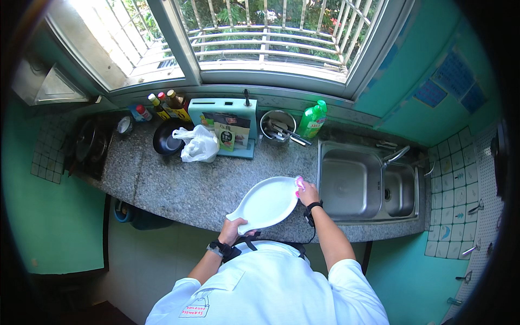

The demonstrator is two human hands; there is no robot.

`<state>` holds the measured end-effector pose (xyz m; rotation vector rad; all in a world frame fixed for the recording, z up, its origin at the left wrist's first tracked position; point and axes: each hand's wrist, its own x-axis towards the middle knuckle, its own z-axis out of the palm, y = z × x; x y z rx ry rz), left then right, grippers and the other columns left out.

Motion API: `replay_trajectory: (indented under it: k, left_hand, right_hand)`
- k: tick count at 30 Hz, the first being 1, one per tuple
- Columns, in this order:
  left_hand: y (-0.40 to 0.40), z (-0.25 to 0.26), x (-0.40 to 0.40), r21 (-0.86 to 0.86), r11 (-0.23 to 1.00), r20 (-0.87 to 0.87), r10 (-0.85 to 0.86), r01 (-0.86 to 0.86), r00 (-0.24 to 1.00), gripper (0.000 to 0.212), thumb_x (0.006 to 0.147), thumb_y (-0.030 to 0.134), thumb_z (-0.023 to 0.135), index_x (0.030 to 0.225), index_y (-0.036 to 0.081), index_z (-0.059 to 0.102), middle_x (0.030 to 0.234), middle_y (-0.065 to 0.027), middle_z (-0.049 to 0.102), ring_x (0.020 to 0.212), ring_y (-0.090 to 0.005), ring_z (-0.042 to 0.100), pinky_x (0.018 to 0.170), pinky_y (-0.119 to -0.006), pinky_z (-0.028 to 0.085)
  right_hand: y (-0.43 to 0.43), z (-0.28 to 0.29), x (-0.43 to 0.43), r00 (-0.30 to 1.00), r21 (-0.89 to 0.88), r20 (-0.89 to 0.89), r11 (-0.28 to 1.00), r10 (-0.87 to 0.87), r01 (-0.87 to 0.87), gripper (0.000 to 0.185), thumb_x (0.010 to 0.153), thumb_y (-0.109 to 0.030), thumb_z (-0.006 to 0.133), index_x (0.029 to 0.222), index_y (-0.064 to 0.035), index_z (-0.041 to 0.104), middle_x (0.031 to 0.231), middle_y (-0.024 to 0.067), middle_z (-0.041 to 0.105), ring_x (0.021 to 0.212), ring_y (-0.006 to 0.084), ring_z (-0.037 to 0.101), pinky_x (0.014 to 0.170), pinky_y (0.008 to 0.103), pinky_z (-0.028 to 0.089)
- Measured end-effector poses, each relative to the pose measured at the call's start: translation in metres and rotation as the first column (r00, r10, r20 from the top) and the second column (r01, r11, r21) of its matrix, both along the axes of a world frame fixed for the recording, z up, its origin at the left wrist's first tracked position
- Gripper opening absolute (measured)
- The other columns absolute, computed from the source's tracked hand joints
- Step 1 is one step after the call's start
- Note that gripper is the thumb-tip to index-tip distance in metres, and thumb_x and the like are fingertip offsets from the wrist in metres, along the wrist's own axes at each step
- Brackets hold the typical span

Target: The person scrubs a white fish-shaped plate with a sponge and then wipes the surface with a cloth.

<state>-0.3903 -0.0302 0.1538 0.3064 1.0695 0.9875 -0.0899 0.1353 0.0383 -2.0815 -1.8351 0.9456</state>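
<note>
A white oval plate with a tapered end is held tilted over the front part of the granite counter. Gripping that tapered end, at the plate's lower left, is my left hand, its thumb on the upper face. My right hand is at the plate's right rim, with its fingers closed on a small pink-and-white object, perhaps a cloth or scrubber. That object touches or overlaps the rim. The fingertips of my right hand are partly hidden.
To the right is a double steel sink with a faucet. Along the back stand a green pump bottle, a steel pot with utensils, a pale blue rack with packets, a white plastic bag, a black pan and several bottles.
</note>
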Motion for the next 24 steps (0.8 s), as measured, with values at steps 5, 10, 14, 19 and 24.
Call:
replay_trajectory:
  k: [5,10,14,19,24]
  left_hand:
    - [0.001,0.003,0.002,0.0,1.0,-0.03,0.008,-0.008,1.0,0.047,0.086,-0.002,0.049,0.129,-0.016,0.04,0.098,-0.0278,0.065,0.073,-0.0334,0.072,0.06,-0.035,0.064]
    - [0.0,-0.002,0.0,-0.001,1.0,-0.013,-0.004,0.004,1.0,0.046,0.087,-0.002,0.048,0.13,-0.018,0.04,0.103,-0.0295,0.064,0.079,-0.0356,0.072,0.061,-0.034,0.065]
    - [-0.002,-0.006,-0.001,0.0,1.0,-0.007,-0.006,0.006,1.0,0.044,0.087,-0.002,0.049,0.128,-0.016,0.042,0.103,-0.0278,0.064,0.079,-0.0348,0.072,0.062,-0.035,0.064]
    - [0.002,0.006,0.005,0.006,1.0,-0.006,0.012,-0.012,1.0,0.042,0.086,-0.002,0.049,0.128,-0.011,0.047,0.105,-0.0219,0.066,0.083,-0.0329,0.071,0.063,-0.034,0.064]
    - [0.0,0.004,0.006,0.042,0.999,0.015,0.017,-0.018,1.0,0.044,0.086,-0.002,0.05,0.129,-0.011,0.047,0.106,-0.0225,0.065,0.085,-0.0341,0.072,0.064,-0.035,0.065]
  right_hand:
    - [-0.021,-0.013,0.027,0.977,0.002,-0.108,0.983,-0.183,0.184,0.039,0.09,-0.026,0.064,0.123,-0.0066,0.064,0.118,0.0222,0.062,0.108,0.0366,0.062,0.094,0.0431,0.05]
    - [-0.047,0.008,0.011,0.965,0.114,-0.261,0.993,0.005,0.026,0.037,0.09,-0.026,0.066,0.122,-0.006,0.066,0.114,0.0204,0.064,0.106,0.0356,0.062,0.094,0.0428,0.05]
    - [-0.066,0.084,-0.038,0.835,0.234,-0.381,0.916,0.396,-0.327,0.034,0.092,-0.025,0.064,0.119,-0.0044,0.067,0.112,0.0174,0.065,0.105,0.0319,0.063,0.092,0.0406,0.05]
    - [-0.086,0.129,-0.099,0.584,0.401,-0.437,0.729,0.684,-0.555,0.031,0.091,-0.019,0.065,0.118,-0.0057,0.069,0.109,0.0134,0.065,0.103,0.0296,0.063,0.092,0.0384,0.051]
    - [-0.09,0.122,-0.101,0.678,0.359,-0.319,0.746,0.663,-0.561,0.03,0.088,-0.017,0.065,0.117,-0.0108,0.071,0.104,0.0121,0.066,0.1,0.0297,0.063,0.089,0.0386,0.052]
